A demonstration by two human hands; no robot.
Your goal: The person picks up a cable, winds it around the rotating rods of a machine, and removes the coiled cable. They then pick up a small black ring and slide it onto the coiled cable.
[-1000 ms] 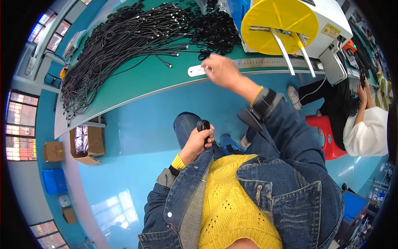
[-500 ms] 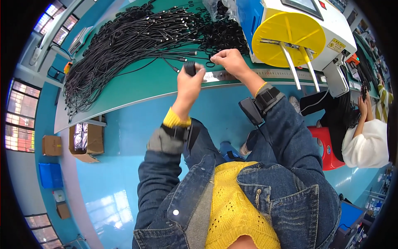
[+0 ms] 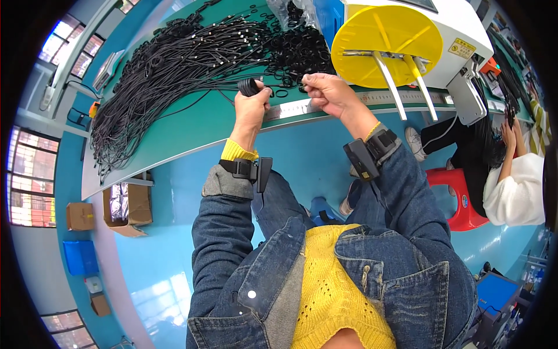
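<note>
The left hand [image 3: 251, 107] curls its fingers tight around a small black roll [image 3: 249, 87] above the green table [image 3: 192, 131]. At its three o'clock, the right hand [image 3: 325, 93] pinches a thin black cable [image 3: 283, 87] between thumb and fingertips. A heap of black cables [image 3: 174, 64] lies at ten o'clock, a yellow disc [image 3: 386, 43] at two.

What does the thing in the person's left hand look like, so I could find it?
Look at the long green table heaped with loose black cords. Near its front edge the left hand grips a small black coiled bundle. Unlike the spread-out cords, it is wound tight and held up.
</note>
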